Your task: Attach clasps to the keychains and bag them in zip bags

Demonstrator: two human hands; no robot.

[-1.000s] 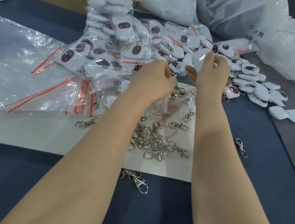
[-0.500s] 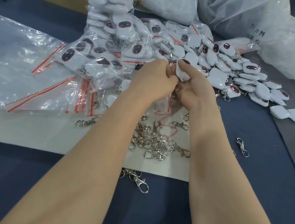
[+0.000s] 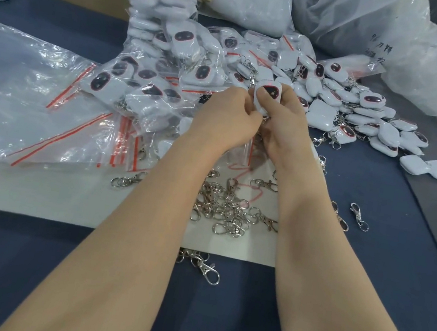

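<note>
Item: keychain [image 3: 267, 94], white, with a dark oval face turned up. Held in my right hand [image 3: 285, 124], fingers wrapped round its right side and a fingertip resting over the face. Long axis runs away from me. The far end stands clear above my fingers and the near end is buried where my two hands meet.

Item: left hand [image 3: 228, 118]. Fingers curled, tips pressed in against the keychain's near left edge, touching the right hand. I cannot tell whether it pinches a clasp or the keychain's ring, because the fingers hide that spot.

Relation that matters: the attaching end of the keychain points toward me and slightly left, straight into the left hand's fingertips. I judge the clasp goes on there, so the left hand is the working one and the right only steadies.

Item: spare clasps [image 3: 229, 207], a loose metal heap on the white sheet [image 3: 61, 197], on my side of both hands, between my forearms.

Item: empty zip bags [image 3: 54, 120], red-striped, lying flat well to the left of my left hand and nearer to that hand.

Item: loose keychains [image 3: 364, 114], heaped just right of my right hand on the worktop [image 3: 366, 276].
</note>
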